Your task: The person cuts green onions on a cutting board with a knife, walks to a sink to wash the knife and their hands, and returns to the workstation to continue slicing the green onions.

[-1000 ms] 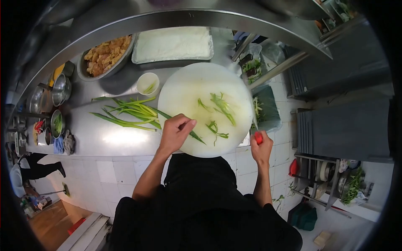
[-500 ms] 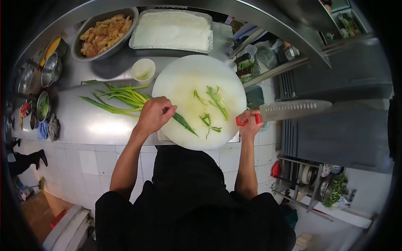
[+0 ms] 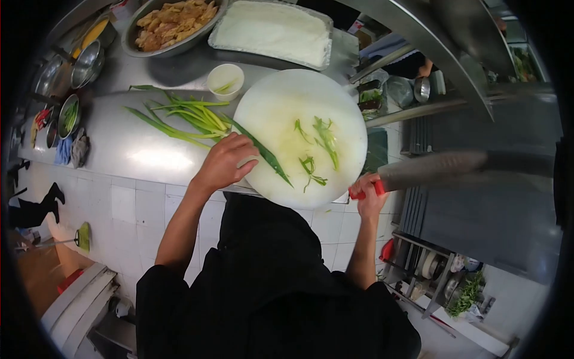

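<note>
My right hand (image 3: 371, 200) is clamped on the knife (image 3: 418, 171) at centre right. My left hand (image 3: 226, 161) curls beside the scallions (image 3: 200, 119), upper left; I cannot tell whether its grip holds any

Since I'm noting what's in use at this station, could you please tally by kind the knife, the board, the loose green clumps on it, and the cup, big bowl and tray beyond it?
Red-handled metal knife: 1
Round white cutting board: 1
Loose green leafy clumps: 3
Small white cup: 1
Large grey metal bowl of meat pieces: 1
Rectangular white-filled tray: 1
Total: 8
</note>
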Motion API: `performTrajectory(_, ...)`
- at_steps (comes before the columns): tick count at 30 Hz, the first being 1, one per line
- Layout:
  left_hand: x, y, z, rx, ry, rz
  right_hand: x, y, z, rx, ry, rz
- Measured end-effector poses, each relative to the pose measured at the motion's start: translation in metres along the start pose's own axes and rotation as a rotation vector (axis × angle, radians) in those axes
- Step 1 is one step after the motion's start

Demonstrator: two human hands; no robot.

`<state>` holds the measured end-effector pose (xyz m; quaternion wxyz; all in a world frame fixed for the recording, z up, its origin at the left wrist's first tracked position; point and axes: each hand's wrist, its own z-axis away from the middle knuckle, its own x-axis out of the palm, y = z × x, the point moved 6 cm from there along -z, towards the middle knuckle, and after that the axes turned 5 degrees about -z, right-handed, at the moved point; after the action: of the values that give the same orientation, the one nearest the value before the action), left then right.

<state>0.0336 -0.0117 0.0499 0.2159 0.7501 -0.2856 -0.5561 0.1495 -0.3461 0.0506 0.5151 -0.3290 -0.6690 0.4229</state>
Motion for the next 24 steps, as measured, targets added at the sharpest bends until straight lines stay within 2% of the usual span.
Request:
performTrajectory(2,0.007,0.004,0.004,0.129,0.080,-0.019,0.000,0.002,0.018,0.322,0.024,0.538)
performTrajectory(3,0.015,0.004,0.007,0.149,0.041,-0.066,0.004,-0.001,0.026,0.317,-0.038,0.708)
performTrajectory(4,0.023,0.004,0.009,0.166,0.019,-0.096,0.009,-0.006,0.036,0.328,-0.044,0.696)
performTrajectory(7,0.035,0.016,0.013,0.230,0.028,-0.213,0.026,0.001,0.064,0.677,-0.318,0.805)
performTrajectory(12,0.034,0.021,0.011,0.241,0.077,-0.272,0.044,0.018,0.087,0.843,-0.485,0.773)
performTrajectory(16,0.046,0.012,0.012,0.323,0.024,-0.236,0.027,0.016,0.074,0.785,-0.489,0.914)
performTrajectory(18,0.048,0.012,0.010,0.402,-0.014,-0.208,0.026,0.007,0.058,0.683,-0.453,1.048)
performTrajectory(20,0.046,0.011,0.008,0.434,-0.046,-0.198,0.041,0.001,0.046,0.567,-0.440,1.168)
performTrajectory(21,0.045,0.013,0.007,0.474,-0.075,-0.188,0.054,0.002,0.044,0.570,-0.444,1.166)
performTrajectory(24,0.048,0.012,0.003,0.501,-0.137,-0.186,0.110,0.008,0.048,0.346,-0.631,1.234)
